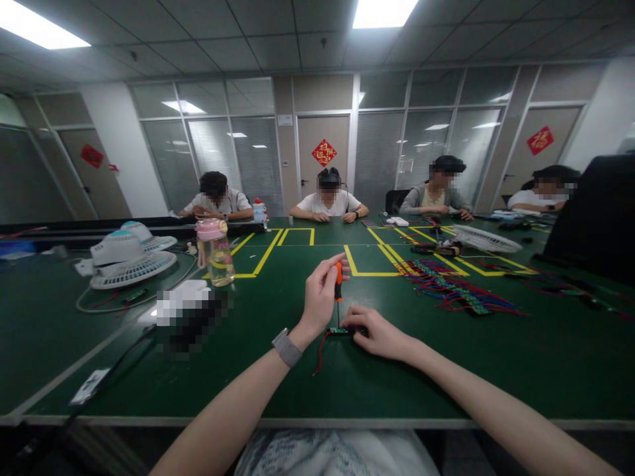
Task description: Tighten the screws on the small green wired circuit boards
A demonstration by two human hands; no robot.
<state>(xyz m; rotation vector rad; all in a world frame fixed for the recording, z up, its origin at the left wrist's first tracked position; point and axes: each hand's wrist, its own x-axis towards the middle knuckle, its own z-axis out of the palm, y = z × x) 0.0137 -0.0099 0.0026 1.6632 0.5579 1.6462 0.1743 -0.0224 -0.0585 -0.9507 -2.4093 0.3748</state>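
My left hand is wrapped round the orange and black handle of a screwdriver, held upright. Its thin shaft points down to a small green circuit board on the table. A red wire curls from the board's left end toward me. My right hand rests on the table with its fingers closed at the board's right end, and part of the board is hidden under them. Whether the screwdriver's tip touches the board is too small to tell.
Right of my hands lies a row of circuit boards with red and blue wires. A pink-lidded bottle and white fans stand left on the green table. Several people sit across it. A dark screen rises at the right.
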